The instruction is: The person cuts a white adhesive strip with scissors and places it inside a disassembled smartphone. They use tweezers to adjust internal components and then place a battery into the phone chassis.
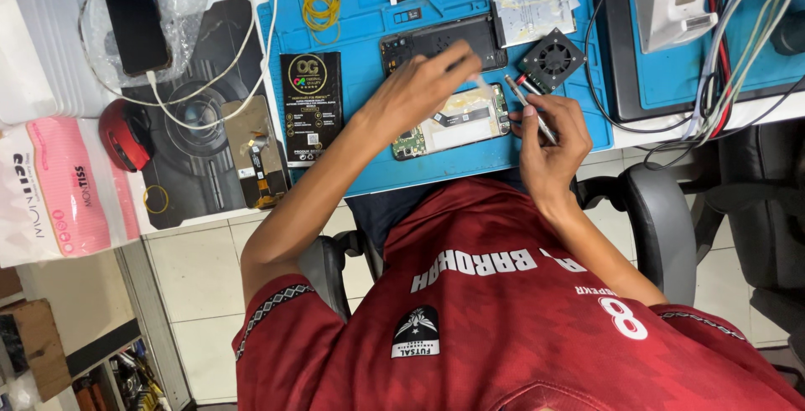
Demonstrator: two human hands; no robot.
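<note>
Over the opened rectangular phone body [453, 122] on the blue rubber mat [352, 159], my left hand [423, 84] pinches a clear film strip [480, 84]; beside it, my right hand [549, 138] fingers grip thin metal tweezers [528, 107].

A single head-worn camera looks steeply down and back over the wearer's own red-shirted torso [520, 327] to the blue work mat [360, 168], at arm's length, the scene appearing upside down in frame

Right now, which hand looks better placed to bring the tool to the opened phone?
Likely the right: the right hand already grips the thin metal tool beside the opened phone; the left hand is blurred over it.
</note>
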